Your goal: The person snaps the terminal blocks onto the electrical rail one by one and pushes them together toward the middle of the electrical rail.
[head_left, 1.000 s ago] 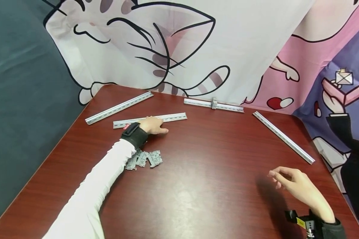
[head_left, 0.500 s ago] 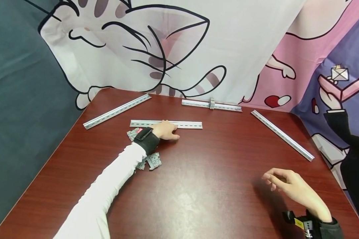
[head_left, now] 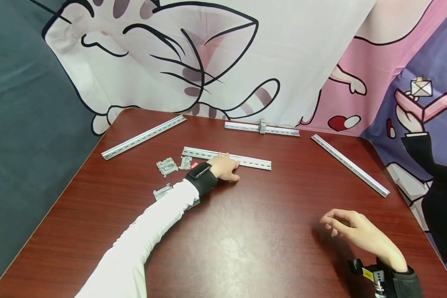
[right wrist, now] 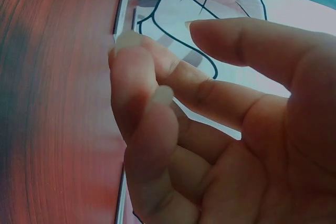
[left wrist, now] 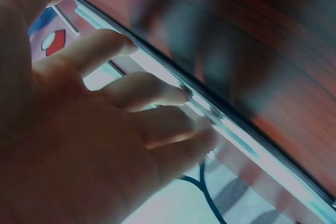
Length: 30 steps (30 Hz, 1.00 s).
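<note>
My left hand lies over a slotted silver DIN rail near the middle of the table. Its fingertips rest on the rail, and the thumb stands apart. In the left wrist view the loosely bent fingers touch the long rail. Behind the left wrist lie small grey plastic pieces, one flat piece and another against the rail. Another grey piece is partly hidden by the white sleeve. My right hand hovers over the right side with loosely curled fingers, holding nothing.
One DIN rail lies at the back left and another at the right. A third rail along the back edge carries a grey block. A cartoon-printed curtain hangs behind the brown table.
My left hand has moved right, and the rail under it has slid right and turned. Grey pieces have shifted or been uncovered beside the wrist. The right hand has hardly moved.
</note>
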Tool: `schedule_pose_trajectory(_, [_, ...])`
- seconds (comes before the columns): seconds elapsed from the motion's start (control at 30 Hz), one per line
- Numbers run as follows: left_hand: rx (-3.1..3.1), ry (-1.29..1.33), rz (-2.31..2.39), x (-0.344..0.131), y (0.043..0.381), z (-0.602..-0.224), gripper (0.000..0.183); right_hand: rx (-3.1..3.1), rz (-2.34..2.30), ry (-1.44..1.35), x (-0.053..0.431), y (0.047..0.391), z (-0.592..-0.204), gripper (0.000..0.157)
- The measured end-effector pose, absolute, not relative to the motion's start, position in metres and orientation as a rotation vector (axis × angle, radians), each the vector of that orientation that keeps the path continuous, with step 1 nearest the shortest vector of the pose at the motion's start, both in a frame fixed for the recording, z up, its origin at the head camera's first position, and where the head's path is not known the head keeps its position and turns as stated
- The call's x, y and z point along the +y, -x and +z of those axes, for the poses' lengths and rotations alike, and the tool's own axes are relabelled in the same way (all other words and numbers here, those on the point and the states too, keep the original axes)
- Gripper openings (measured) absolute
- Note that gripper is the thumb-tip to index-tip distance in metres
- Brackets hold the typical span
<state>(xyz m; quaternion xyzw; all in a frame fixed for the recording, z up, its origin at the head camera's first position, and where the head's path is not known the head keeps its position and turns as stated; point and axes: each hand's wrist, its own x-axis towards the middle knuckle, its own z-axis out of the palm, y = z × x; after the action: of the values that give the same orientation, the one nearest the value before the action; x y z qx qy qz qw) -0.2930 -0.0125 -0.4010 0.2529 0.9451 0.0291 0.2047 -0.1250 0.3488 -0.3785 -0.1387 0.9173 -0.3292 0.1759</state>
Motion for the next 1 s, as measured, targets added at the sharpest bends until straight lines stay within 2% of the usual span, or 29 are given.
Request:
schedule_pose_trajectory(0.5, [2.659,-0.743,-0.077,0.038,0.263,-0.402,0.070,2.580,-0.882,0.441,0.343,0.128,-0.381,0.024])
schedule_pose_trajectory(0.73, [2.713,-0.680,-0.173,0.065,0.251,-0.403,0.071,2.533,-0.923,0.475,0.341,0.130,-0.380,0.023])
schedule_pose_trajectory(1.0, [2.727,-0.634,-0.256,0.093,0.255,-0.432,0.073,2.526,-0.905,0.488,0.341,0.130,-0.383,0.023])
